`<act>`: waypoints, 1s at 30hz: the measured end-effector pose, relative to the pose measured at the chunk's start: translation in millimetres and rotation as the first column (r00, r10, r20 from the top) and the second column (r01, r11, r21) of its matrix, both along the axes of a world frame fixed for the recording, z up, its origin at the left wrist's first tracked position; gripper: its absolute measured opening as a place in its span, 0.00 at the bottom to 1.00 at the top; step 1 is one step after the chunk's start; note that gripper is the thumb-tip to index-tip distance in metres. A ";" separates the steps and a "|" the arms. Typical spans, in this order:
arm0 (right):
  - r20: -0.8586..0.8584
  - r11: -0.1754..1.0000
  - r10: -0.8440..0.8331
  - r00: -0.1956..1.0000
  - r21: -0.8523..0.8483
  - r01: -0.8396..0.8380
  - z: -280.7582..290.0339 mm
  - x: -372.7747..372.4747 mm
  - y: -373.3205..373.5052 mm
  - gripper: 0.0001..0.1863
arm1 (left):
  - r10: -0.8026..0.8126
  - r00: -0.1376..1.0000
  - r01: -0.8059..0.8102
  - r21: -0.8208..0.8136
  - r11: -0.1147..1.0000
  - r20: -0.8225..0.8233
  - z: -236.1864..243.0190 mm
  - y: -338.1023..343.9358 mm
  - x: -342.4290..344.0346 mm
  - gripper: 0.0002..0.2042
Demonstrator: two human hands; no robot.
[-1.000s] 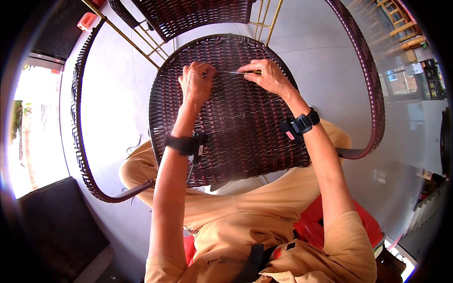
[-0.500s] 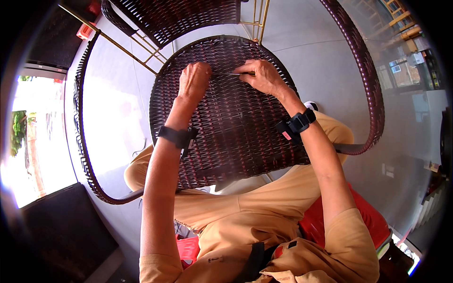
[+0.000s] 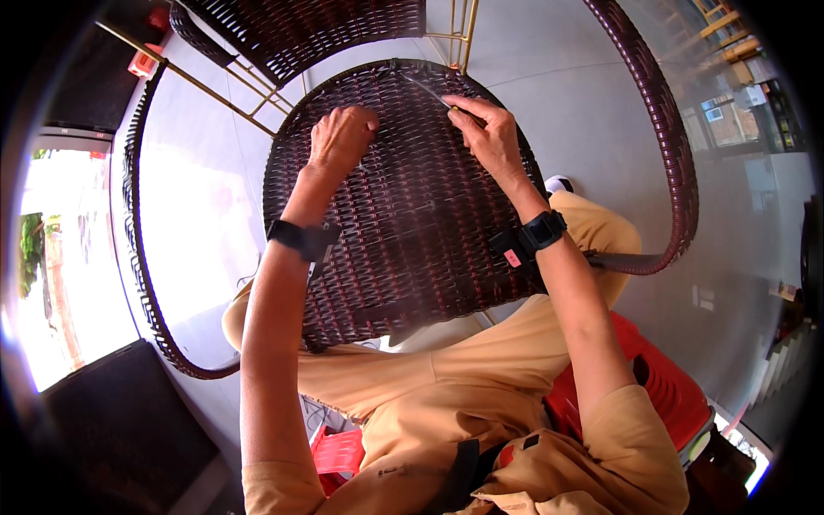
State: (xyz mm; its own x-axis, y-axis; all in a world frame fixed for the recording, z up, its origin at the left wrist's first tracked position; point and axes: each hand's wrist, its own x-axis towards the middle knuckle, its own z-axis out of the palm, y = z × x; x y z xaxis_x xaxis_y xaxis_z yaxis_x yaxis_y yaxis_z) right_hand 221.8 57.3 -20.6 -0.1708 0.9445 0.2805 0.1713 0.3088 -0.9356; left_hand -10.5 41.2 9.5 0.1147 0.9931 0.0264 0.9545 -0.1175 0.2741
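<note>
A dark brown-red woven wicker panel with a rounded far end (image 3: 403, 232) lies in front of me, its near edge above my lap. My left hand (image 3: 342, 139) is closed over the panel's far left part, fingers curled under; what they hold, if anything, is hidden. My right hand (image 3: 491, 142), over the far right part, grips a slim pointed metal tool (image 3: 425, 88). Its tip points to the far left, over the weave near the rounded edge. The two hands are apart.
Thick wicker-wrapped curved arms (image 3: 674, 163) arch out on both sides. Beyond the panel stands another woven piece (image 3: 318, 34) with thin gold-coloured metal bars (image 3: 463, 39). A red plastic stool (image 3: 665, 386) is at my right, and a red plastic object (image 3: 337, 451) lies below my left forearm.
My right hand has moved slightly right and turned, swinging the tool's tip from pointing left toward the far edge. My left hand has shifted a little left, widening the gap between them.
</note>
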 end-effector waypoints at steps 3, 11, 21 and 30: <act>0.037 0.997 0.021 0.999 0.074 -0.023 -1.3 -0.6 1.1 0.12 | -0.048 0.999 0.047 -0.088 0.995 -0.009 1.0 3.7 -2.6 0.07; 0.107 0.987 0.004 0.994 0.159 -0.021 -1.3 -1.6 1.7 0.12 | -0.272 0.943 0.281 0.022 0.959 -0.192 -14.3 8.5 -9.3 0.04; 0.164 0.976 0.022 0.986 0.210 -0.056 -5.3 -2.8 2.2 0.12 | -0.076 0.976 0.005 0.331 0.944 0.203 -21.9 -38.3 7.4 0.16; 0.181 0.980 0.025 0.983 0.190 -0.060 -1.1 -3.9 0.0 0.12 | -0.068 0.974 0.016 0.232 0.973 0.217 -18.7 -46.1 3.5 0.20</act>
